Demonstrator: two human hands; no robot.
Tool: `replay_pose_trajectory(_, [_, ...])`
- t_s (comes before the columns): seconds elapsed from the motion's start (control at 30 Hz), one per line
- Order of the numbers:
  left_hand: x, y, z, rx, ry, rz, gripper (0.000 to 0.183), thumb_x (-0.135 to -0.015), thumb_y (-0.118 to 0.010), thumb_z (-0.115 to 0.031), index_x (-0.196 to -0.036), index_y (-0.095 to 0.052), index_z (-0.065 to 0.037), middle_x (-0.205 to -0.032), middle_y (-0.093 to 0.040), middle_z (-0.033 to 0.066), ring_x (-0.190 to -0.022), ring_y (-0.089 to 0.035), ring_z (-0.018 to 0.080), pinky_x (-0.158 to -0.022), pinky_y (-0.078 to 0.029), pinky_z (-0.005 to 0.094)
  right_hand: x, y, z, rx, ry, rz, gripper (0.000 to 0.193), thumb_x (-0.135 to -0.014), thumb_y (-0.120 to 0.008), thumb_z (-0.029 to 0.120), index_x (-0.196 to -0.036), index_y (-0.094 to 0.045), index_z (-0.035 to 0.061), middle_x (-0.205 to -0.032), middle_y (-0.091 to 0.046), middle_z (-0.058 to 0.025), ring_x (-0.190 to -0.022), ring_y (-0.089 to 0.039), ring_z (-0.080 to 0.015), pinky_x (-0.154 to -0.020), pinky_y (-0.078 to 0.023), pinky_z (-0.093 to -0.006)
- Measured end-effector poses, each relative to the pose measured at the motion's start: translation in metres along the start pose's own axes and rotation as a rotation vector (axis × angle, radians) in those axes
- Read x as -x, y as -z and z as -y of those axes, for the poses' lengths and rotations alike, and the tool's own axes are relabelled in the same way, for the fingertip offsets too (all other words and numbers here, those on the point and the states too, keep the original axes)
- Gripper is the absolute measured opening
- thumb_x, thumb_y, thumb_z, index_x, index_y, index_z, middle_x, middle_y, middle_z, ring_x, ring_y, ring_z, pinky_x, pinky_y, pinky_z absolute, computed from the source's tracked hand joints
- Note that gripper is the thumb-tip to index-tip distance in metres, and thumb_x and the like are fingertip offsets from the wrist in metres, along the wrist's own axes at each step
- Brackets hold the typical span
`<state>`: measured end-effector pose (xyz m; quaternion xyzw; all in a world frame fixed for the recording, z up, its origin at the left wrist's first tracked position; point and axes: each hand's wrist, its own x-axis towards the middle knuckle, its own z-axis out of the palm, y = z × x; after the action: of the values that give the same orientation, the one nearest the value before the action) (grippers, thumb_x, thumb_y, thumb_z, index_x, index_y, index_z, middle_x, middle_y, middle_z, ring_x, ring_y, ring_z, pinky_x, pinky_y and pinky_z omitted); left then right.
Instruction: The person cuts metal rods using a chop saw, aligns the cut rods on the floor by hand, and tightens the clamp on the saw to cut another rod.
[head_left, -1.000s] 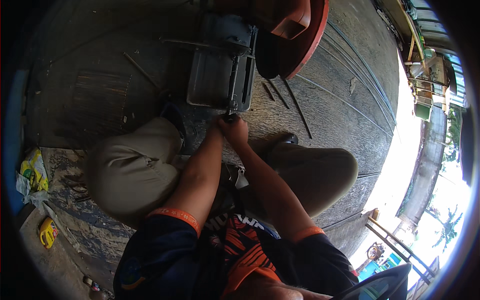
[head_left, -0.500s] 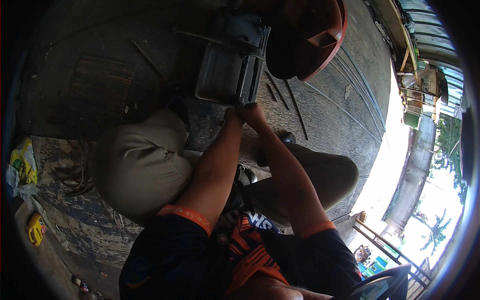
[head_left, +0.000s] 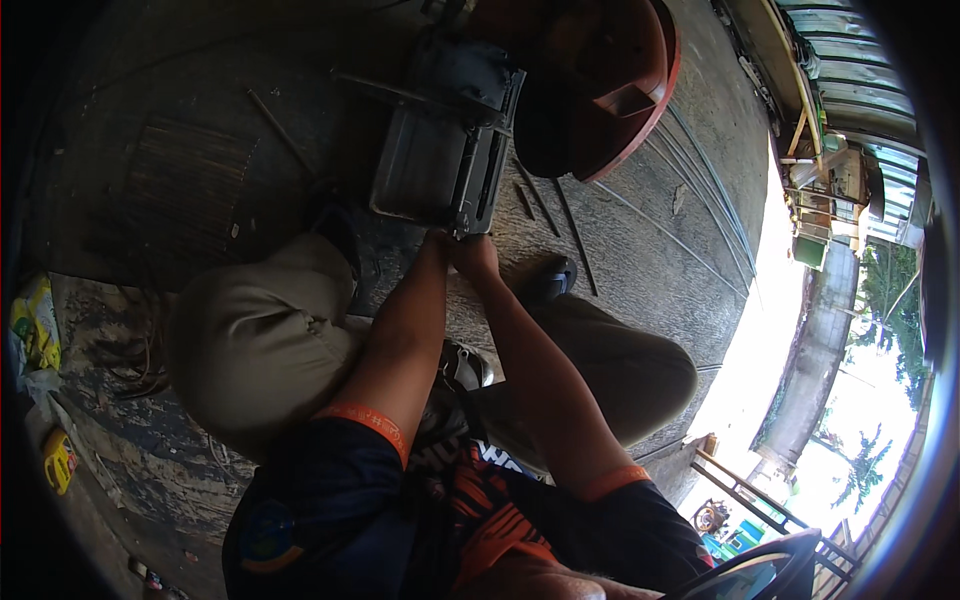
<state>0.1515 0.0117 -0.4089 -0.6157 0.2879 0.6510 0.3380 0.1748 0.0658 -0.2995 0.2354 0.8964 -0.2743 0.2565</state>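
A dark metal machine (head_left: 420,160) lies on the floor ahead of me, with a shallow rectangular base and a long bar or screw (head_left: 466,175) along its right side. Both hands meet at its near right end, close to that bar. My left hand (head_left: 438,242) is closed there, its fingers mostly in shadow. Right beside it, my right hand (head_left: 475,256) is closed too, touching or nearly touching the left. Whatever they grip is hidden by the hands and the dark.
A large reddish round shell (head_left: 640,110) stands to the machine's right. Short dark rods (head_left: 575,235) and long thin rods (head_left: 700,180) lie on the floor. At left are a bundle of thin rods (head_left: 190,175), a yellow packet (head_left: 38,325) and a yellow container (head_left: 59,462). My bent knees flank my arms.
The whole view has shifted, so the machine and my hands appear slightly lower and further left. My hands remain together at the machine's near end.
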Motion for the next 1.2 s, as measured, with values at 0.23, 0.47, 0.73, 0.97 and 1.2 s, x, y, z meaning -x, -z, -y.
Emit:
replay_pose_trajectory(0.23, [-0.023,-0.015,0.017,-0.568,-0.26,-0.176,0.039,-0.095,-0.048,-0.027,-0.124,-0.052,-0.001,-0.118,-0.061,0.0189,-0.107,-0.062,0.0288,-0.087,-0.052,0.0391,-0.032,-0.004,-0.06,-0.35,0.096,0.155,0.06,-0.078,-0.068,0.051,-0.108,-0.065,-0.0012,-0.104,-0.068,-0.0227,-0.104,-0.065,-0.034,-0.086,-0.05,-0.0402])
replay_pose_trajectory(0.47, [-0.074,0.015,0.029,-0.746,-0.472,-0.137,0.043,-0.095,-0.046,-0.028,-0.127,-0.05,0.001,-0.117,-0.061,0.0195,-0.107,-0.061,0.0299,-0.089,-0.051,0.0394,-0.014,-0.003,-0.059,-0.482,0.214,0.189,0.045,-0.086,-0.06,0.04,-0.099,-0.067,-0.0032,-0.095,-0.068,-0.0238,-0.094,-0.067,-0.0357,-0.076,-0.05,-0.0415])
replay_pose_trajectory(0.73, [-0.044,0.058,0.023,0.029,-0.349,0.779,0.038,-0.095,-0.045,-0.024,-0.123,-0.052,0.001,-0.118,-0.061,0.017,-0.109,-0.059,0.0282,-0.097,-0.045,0.0382,0.001,-0.036,-0.012,-0.431,-0.293,-0.326,0.047,-0.092,-0.039,0.04,-0.095,-0.061,-0.0015,-0.093,-0.064,-0.0294,-0.094,-0.058,-0.0511,-0.081,-0.045,-0.0552])
replay_pose_trajectory(0.97, [-0.032,0.086,-0.005,0.03,-0.105,0.936,0.021,-0.094,-0.051,-0.013,-0.11,-0.059,-0.002,-0.113,-0.062,0.0083,-0.106,-0.058,0.0204,-0.093,-0.046,0.0364,0.008,-0.03,-0.013,-0.362,-0.019,-0.15,0.044,-0.094,-0.039,0.036,-0.086,-0.056,-0.0034,-0.086,-0.063,-0.03,-0.09,-0.059,-0.0511,-0.078,-0.044,-0.0577])
replay_pose_trajectory(1.2, [-0.005,0.058,0.012,-0.227,-0.484,0.432,0.018,-0.085,-0.067,-0.008,-0.1,-0.064,0.001,-0.095,-0.066,0.0079,-0.083,-0.063,0.0166,-0.075,-0.05,0.0301,-0.031,-0.062,-0.066,-0.445,0.2,-0.312,0.029,-0.091,-0.046,0.021,-0.079,-0.055,-0.0044,-0.077,-0.061,-0.029,-0.076,-0.06,-0.0491,-0.064,-0.047,-0.0541])
